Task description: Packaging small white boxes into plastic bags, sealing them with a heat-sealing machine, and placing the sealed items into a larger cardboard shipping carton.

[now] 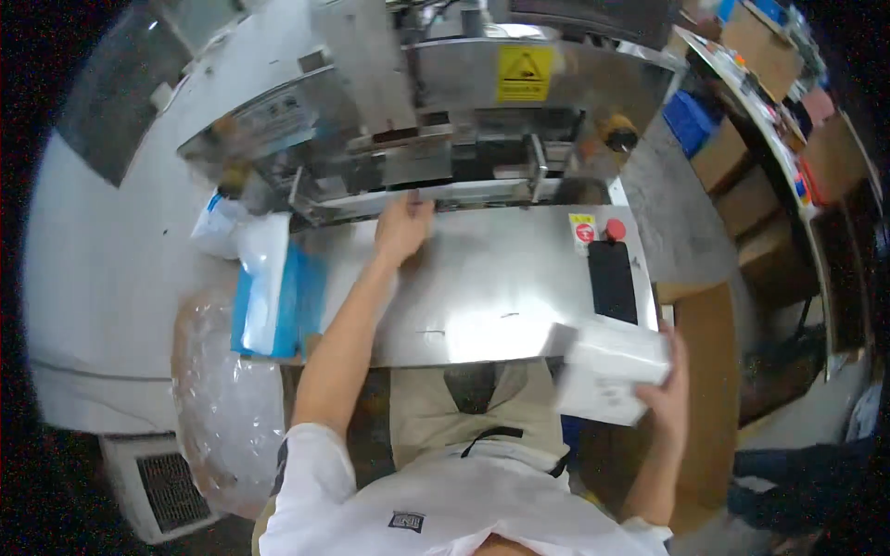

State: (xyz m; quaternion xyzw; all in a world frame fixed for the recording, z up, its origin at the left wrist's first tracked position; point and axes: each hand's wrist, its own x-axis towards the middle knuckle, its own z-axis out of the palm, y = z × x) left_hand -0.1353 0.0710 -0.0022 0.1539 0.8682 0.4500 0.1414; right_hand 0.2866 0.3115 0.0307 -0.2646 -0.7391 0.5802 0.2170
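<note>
One white pack (pixel 607 371) in right hand (pixel 669 394) lies crosswise, tilted slightly.

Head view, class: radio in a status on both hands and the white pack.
Left hand flat at machine's infeed edge, empty. Right hand gripping white pack at metal table corner. Nothing between.

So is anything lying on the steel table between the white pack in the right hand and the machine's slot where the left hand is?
Nothing visible: the steel table between the white pack and the left hand is bare.
</note>
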